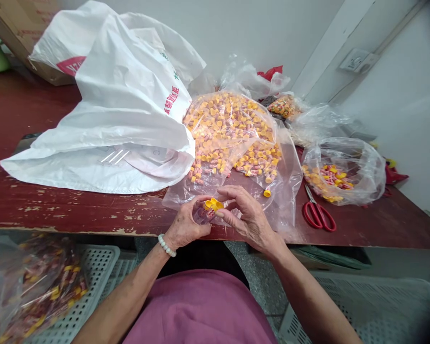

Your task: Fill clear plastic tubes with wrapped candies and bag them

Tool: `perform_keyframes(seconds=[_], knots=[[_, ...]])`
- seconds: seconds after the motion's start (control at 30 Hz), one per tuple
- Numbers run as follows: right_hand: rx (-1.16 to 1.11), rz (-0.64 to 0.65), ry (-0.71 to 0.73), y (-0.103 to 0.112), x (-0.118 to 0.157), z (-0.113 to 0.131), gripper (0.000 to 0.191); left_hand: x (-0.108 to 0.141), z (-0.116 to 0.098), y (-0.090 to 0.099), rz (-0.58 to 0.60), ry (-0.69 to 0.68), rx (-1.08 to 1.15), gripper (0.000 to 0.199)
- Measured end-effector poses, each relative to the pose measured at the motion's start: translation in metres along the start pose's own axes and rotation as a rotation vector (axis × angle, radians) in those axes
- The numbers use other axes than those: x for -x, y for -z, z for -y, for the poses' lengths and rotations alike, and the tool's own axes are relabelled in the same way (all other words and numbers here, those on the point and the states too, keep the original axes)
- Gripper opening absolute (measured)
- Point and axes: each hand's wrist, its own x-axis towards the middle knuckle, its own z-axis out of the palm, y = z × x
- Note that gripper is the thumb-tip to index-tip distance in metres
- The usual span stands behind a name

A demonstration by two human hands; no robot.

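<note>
Just above the table's front edge, my left hand (187, 223) is wrapped around a small clear plastic packet (201, 215). A few small red-and-white pieces with yellow caps (212, 205) stand at the packet's mouth. My right hand (247, 217) comes in from the right, its thumb and fingertips curled about the yellow caps. Beyond both hands lies a big clear bag (232, 124) full of the same yellow-capped pieces. One loose yellow-capped piece (267, 193) lies on the plastic past my right hand.
Red-handled scissors (318, 215) lie to the right, before an open clear bag (344, 172) with more pieces. A large white sack (122, 95) covers the table's left. Below left, a bag of filled packets (46, 286) sits in a white perforated basket (100, 267). Another basket (387, 301) stands below right.
</note>
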Motion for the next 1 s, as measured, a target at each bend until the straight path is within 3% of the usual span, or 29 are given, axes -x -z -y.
perform_keyframes(seconds=[0.13, 0.3, 0.4, 0.47, 0.57, 0.67, 0.77, 0.9, 1.0], knots=[[0.069, -0.006, 0.011, -0.01, 0.008, 0.0, 0.023, 0.0, 0.001, 0.0, -0.017, 0.021, -0.002, 0.056], [0.025, 0.014, 0.001, -0.022, 0.015, 0.002, 0.029, -0.001, 0.003, 0.0, -0.057, 0.035, -0.023, 0.057], [-0.043, 0.061, -0.039, -0.019, 0.009, -0.011, 0.03, -0.002, 0.002, 0.0, -0.084, 0.094, -0.018, 0.056], [-0.024, 0.019, -0.104, -0.014, 0.004, -0.032, 0.03, -0.001, 0.0, 0.0, -0.102, 0.2, 0.041, 0.059], [0.28, -0.063, -0.248, 0.001, -0.001, -0.073, 0.029, 0.0, -0.001, 0.001, -0.125, 0.31, 0.127, 0.064], [0.769, 0.041, -0.414, 0.019, 0.006, -0.108, 0.025, 0.001, 0.001, 0.003, -0.125, 0.302, 0.141, 0.064], [1.076, 0.076, -0.536, 0.04, 0.023, -0.123, 0.028, 0.001, 0.002, 0.005, -0.107, 0.303, 0.154, 0.062], [1.221, 0.066, -0.649, 0.066, 0.042, -0.128, 0.029, 0.0, 0.003, 0.007, -0.09, 0.292, 0.159, 0.062], [1.168, 0.11, -0.641, 0.074, 0.045, -0.131, 0.025, -0.001, 0.004, 0.006, -0.072, 0.287, 0.139, 0.062]])
